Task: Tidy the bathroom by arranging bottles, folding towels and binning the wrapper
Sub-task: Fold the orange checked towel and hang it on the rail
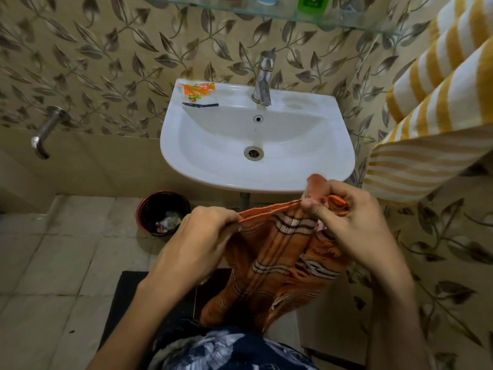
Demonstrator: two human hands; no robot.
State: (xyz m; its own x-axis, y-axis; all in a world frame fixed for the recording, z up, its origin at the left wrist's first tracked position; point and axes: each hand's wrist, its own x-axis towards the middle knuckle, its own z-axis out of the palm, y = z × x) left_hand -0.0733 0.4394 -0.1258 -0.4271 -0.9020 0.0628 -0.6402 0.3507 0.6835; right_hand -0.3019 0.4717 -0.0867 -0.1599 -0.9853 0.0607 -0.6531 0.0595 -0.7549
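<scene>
A dark blue & white patterned cloth (229, 351) on the person's body sat closest to the camera, w/ a black mat (149, 311) on the tiled floor just past it. Above that, both hands held an orange towel (277, 263) w/ white and dark stripes. The left hand (197, 239) pinched the top edge of the towel, fingers curled over it. The right hand (349, 220) gripped the other end of that edge, fingers and thumb bunched round a wad of cloth. The edge ran tight btw. the two hands, and the rest of the towel hung down below the fingers. Past the hands was a white sink (333, 156) w/ a silver tap (262, 81) at the back. An orange wrapper (198, 93) lay on the back left corner of the sink rim, well apart from both hands. A small red bin (141, 217) w/ some trash inside stood on the floor under the sink, to the left. A yellow & white striped towel (437, 102) hung on the right. A glass shelf (266, 12) up top held bottles (312, 2), only their bottoms showing.
</scene>
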